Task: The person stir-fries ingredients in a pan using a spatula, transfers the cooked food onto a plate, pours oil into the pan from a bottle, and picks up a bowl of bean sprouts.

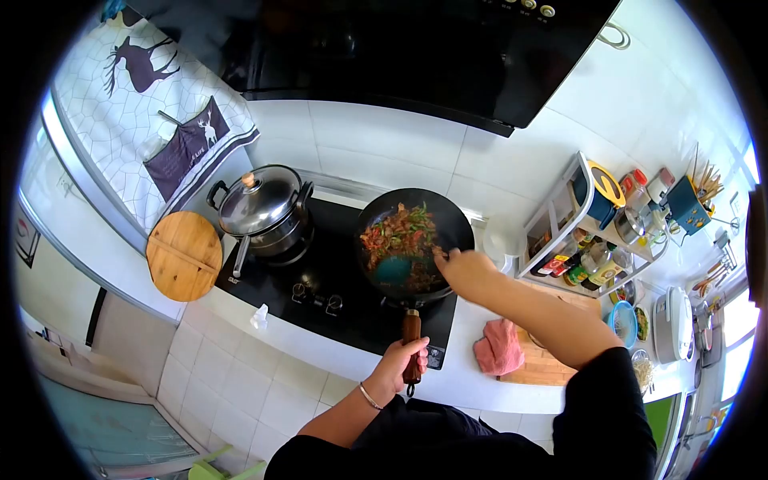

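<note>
My left hand (pixel 392 368) is wrapped round the dark brown wooden handle of a black wok (pixel 454 220) on the right side of the stove. Chopped food (pixel 400 232) in reddish-brown and green lies in the wok, mostly toward its far left. Over the wok's right side, my right hand (pixel 470 274) is closed round the handle of a spatula. Its teal head (pixel 392 270) rests low in the wok, beside the food. Most of the spatula's handle is hidden by the fingers.
A lidded steel pot (pixel 268 208) occupies the black stove's (pixel 320 264) left burner, beside a round wooden board (pixel 184 256). To the right are a pink cloth (pixel 499 348), a cutting board (pixel 544 370) and a rack (pixel 552 220) of bottles. A range hood (pixel 384 64) hangs above.
</note>
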{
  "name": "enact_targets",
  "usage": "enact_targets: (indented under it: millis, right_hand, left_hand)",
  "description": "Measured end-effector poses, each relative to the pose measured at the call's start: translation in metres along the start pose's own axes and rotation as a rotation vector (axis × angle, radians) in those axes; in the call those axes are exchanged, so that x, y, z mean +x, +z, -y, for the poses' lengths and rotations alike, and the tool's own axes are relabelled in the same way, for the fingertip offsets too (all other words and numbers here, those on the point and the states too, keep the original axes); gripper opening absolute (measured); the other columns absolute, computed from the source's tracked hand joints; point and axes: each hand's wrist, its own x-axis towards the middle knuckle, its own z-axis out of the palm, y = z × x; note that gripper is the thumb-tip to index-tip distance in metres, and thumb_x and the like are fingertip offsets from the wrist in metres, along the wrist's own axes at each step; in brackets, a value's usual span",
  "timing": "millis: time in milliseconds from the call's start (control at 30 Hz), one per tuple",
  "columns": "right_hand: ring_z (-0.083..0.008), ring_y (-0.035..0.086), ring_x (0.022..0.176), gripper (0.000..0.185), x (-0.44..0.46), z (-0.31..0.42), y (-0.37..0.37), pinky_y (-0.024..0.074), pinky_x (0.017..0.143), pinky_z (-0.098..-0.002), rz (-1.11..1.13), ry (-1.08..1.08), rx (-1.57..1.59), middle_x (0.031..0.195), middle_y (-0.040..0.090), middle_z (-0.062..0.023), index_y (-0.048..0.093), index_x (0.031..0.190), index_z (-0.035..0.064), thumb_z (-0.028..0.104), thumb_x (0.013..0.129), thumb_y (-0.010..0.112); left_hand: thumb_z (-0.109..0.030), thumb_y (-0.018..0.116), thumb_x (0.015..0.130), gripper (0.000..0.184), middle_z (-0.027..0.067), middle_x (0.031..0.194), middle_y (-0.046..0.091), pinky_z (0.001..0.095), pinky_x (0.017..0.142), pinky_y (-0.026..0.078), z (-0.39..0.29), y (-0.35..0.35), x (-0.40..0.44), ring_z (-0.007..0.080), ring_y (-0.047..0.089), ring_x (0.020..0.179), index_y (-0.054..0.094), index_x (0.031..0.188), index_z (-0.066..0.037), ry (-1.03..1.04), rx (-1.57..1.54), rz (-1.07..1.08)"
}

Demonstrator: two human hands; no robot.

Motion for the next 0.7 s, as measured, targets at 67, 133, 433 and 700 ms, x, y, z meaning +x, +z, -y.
enact_targets:
  millis: [67, 133, 433, 700]
  right_hand:
    - [-0.0326, 0.063, 0.076, 0.048, 0.021, -0.009, -0.010, 0.0516, 0.060, -0.0400, -0.009, 0.056, -0.072, 0.095, 0.057, -0.0193, 0.045, 0.125, 0.0038, 0.015, 0.080, 0.054]
    - [-0.0296, 0.064, 0.074, 0.040, 0.032, -0.011, -0.022, 0.0519, 0.058, -0.0369, -0.123, 0.078, -0.082, 0.092, 0.059, -0.0179, 0.049, 0.116, 0.0010, 0.012, 0.078, 0.055]
    - [-0.0280, 0.064, 0.076, 0.025, 0.046, -0.024, 0.003, 0.0524, 0.061, -0.0364, 0.211, -0.047, -0.138, 0.083, 0.063, -0.0144, 0.061, 0.100, 0.0026, 0.010, 0.077, 0.056]
    - [-0.0306, 0.061, 0.072, 0.035, -0.054, -0.022, -0.054, 0.0493, 0.061, -0.0415, 0.200, -0.062, -0.063, 0.078, 0.059, -0.0135, 0.058, 0.115, 0.0141, 0.010, 0.081, 0.051]
  left_hand:
    - [-0.013, 0.062, 0.083, 0.018, 0.0007, 0.063, 0.049, 0.0240, 0.046, 0.042, 0.002, 0.001, 0.000, 0.0102, 0.048, 0.050, 0.046, 0.079, -0.007, 0.021, 0.037, -0.033]
    - [-0.013, 0.063, 0.082, 0.018, 0.0014, 0.062, 0.049, 0.0241, 0.046, 0.043, -0.005, 0.002, -0.002, 0.0104, 0.048, 0.048, 0.046, 0.078, -0.007, 0.047, 0.076, -0.065]
    - [-0.024, 0.060, 0.085, 0.022, 0.0032, 0.067, 0.054, 0.0262, 0.050, 0.046, -0.007, -0.011, -0.019, 0.0123, 0.054, 0.054, 0.051, 0.080, -0.006, 0.080, 0.225, 0.051]
    - [-0.008, 0.061, 0.073, 0.030, 0.0133, 0.091, 0.059, 0.0356, 0.075, 0.050, -0.092, -0.177, 0.032, 0.0279, 0.059, 0.082, 0.060, 0.103, -0.006, 0.787, 1.550, -0.741]
